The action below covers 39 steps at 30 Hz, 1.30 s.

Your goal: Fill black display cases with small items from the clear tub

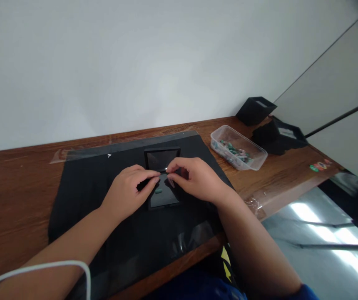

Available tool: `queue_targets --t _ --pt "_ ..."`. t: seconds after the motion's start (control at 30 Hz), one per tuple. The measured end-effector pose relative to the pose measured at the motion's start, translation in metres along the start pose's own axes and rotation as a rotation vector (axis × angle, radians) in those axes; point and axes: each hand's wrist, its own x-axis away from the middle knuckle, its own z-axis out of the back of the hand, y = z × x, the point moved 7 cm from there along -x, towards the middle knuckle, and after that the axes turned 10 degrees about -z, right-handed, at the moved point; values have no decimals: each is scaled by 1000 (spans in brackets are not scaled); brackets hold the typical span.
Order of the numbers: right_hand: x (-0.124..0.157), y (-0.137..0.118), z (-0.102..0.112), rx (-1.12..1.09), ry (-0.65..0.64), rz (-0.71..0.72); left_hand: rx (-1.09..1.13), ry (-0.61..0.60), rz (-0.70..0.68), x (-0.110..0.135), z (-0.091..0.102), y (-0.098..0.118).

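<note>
A small open black case (165, 202) lies on a black mat, its hinged lid (162, 157) with a clear pane tilted up at the back. One small green piece (158, 191) rests on the case's glossy inner surface. My left hand (129, 187) reaches over the case from the left, thumb and forefinger brought together near the hinge. From the right comes my right hand (196, 177), its fingertips also pinched, close to the left ones. What the fingertips hold, if anything, is too small to make out. A pale streak shows under the right thumb, perhaps a reflection.
The black mat (82, 187) is taped to a wooden table (13, 187). A clear plastic tub (254, 162) of green and pinkish pieces stands right, with two black boxes (254, 110) behind it. Colourful bits (320, 166) lie further right. A white cable (57, 263) crosses my left forearm.
</note>
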Motion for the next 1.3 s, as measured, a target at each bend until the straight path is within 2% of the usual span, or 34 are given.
queue_targets --t 0.2,0.37,0.57,0.77,1.07,1.3 --pt "-1 3 -2 4 -8 -12 -63 -14 -42 0 -3 -1" --pt "0 2 -1 3 -7 -10 -116 -61 -1 -1 -3 -2" --pt "0 2 1 7 1 -9 -159 -58 38 0 -1 -7" --pt "-1 2 -1 3 -16 2 -111 -95 60 0 -4 -11" --pt "-3 4 -2 -5 -26 5 -88 -71 62 1 2 -12" --pt "-3 3 -1 -2 -9 36 -8 -147 -14 -3 -4 -5"
